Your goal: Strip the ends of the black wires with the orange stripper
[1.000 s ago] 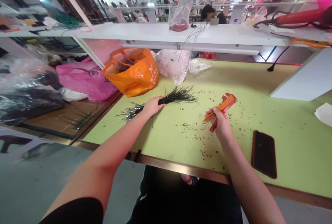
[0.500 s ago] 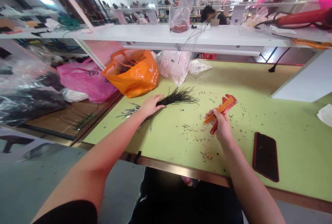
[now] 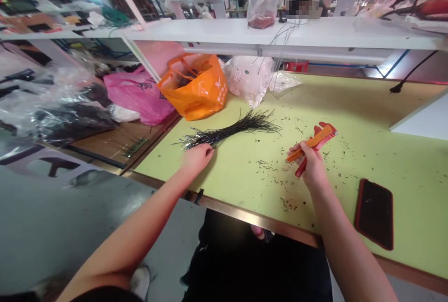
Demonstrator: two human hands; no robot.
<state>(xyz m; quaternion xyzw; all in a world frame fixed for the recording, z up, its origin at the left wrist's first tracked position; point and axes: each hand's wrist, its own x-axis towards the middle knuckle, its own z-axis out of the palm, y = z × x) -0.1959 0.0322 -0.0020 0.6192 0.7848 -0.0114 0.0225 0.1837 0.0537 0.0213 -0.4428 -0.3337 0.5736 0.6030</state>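
Wire bundle (image 3: 234, 129) lies beside left hand (image 3: 197, 158); right hand (image 3: 313, 165) holds pliers (image 3: 319, 136)

Beyond the left hand (image 3: 199, 156), an orange carrier bag (image 3: 203, 94); right of the right hand (image 3: 312, 165), a red-edged smartphone (image 3: 374, 214).

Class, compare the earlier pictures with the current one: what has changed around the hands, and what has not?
The left hand has come off the middle of the black wire bundle and moved left and toward the person, to the bundle's near side; whether it holds anything is unclear. The right hand still grips the orange-and-red tool; the bundle and phone lie where they were.
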